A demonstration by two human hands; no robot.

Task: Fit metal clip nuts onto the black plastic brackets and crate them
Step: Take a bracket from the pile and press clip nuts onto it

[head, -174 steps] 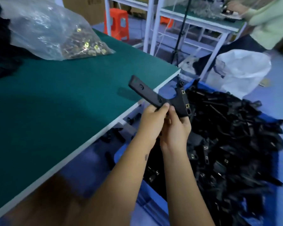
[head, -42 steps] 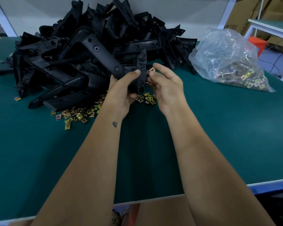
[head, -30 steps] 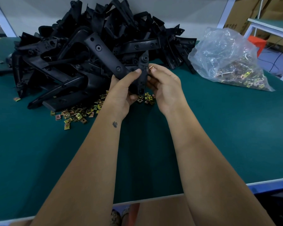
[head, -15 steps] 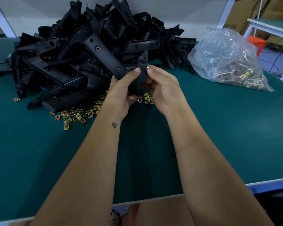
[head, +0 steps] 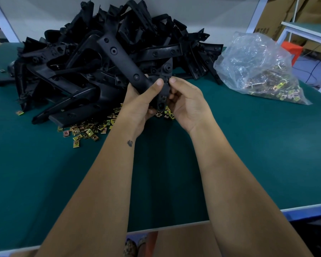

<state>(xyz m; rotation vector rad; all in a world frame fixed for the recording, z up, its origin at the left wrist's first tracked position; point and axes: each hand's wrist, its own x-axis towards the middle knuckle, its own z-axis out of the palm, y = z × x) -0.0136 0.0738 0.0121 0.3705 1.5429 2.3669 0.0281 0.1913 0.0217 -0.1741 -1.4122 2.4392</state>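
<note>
Item in hand: one black plastic bracket (head: 130,68), a long bar with screw holes and a short cross-arm, held above the green table (head: 248,154) just in front of the bracket pile (head: 104,58). The left hand (head: 141,106) gripped the bracket where bar meets cross-arm, fingers curled round it, thumb tip lying on its face. The right hand (head: 187,102) held the cross-arm from the other side, fingers curled behind it and thumb tip pressed to its edge opposite the left thumb; whether a clip nut sat under that thumb could not be told, for none showed on the bracket. Stock unworked: the bracket pile, large and tangled, heaped at the far side of the table; no clip nuts could be made out on its pieces. Loose clip nuts (head: 89,129), brass-coloured, lay scattered on the table at the near foot of the pile, directly below the hands. A clear plastic bag (head: 258,67) holding many more clip nuts lay to the right of the pile, well apart from the hands. Crate: not in view. Judged state of work: fitting in progress on a single bracket; by the size of the pile and the stock of nuts, a great deal of fitting and crating remained.
</note>
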